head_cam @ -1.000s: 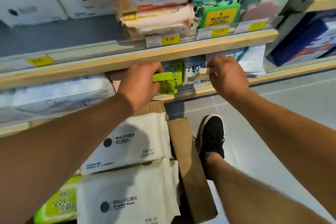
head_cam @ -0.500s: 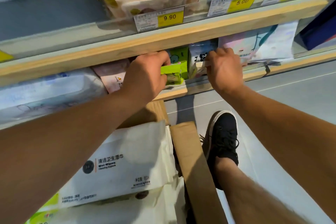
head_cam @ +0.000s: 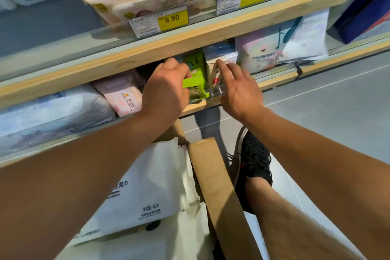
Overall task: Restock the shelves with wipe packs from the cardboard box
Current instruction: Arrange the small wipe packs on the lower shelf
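Your left hand (head_cam: 166, 88) pinches a small lime-green plastic wipe pack (head_cam: 195, 86) at the lower wooden shelf (head_cam: 274, 81) edge. Right hand (head_cam: 238, 88) spread, fingertips on the neighbouring pale pack (head_cam: 219, 63). Brown cardboard box (head_cam: 217, 186) below both hands.

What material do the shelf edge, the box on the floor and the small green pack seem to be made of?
Shelf edge: pale wood, matte, with visible grain, possibly laminate. Box: brown cardboard, dull, with a folded flap. Small green pack, gripped by the left hand: probably thin plastic film, slightly glossy, though it could be printed card.
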